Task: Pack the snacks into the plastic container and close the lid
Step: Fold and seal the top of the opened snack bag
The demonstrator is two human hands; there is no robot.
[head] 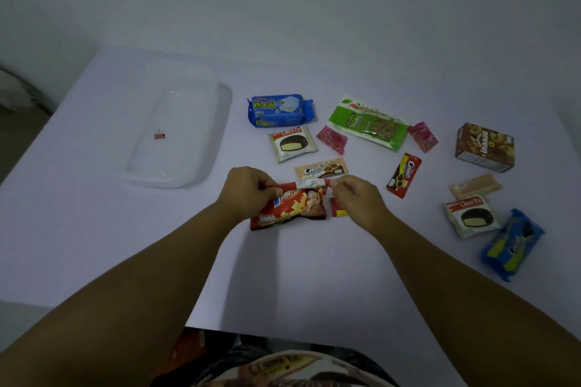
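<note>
Clear container (176, 132) sits left on the table (94, 229), holding only a red clip (159, 135). Left hand (248, 187) and right hand (355, 195) both pinch the red chip bag (292, 206) at center; other snacks (371, 122) scattered right, bare table between container and bag.

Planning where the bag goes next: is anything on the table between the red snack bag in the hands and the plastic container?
No. In the head view, bare table separates the red snack bag from the plastic container.

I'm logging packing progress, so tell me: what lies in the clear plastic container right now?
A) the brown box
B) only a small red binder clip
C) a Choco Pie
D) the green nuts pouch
B: the plastic container holds only a small red binder clip; every snack lies outside it on the table.
</note>
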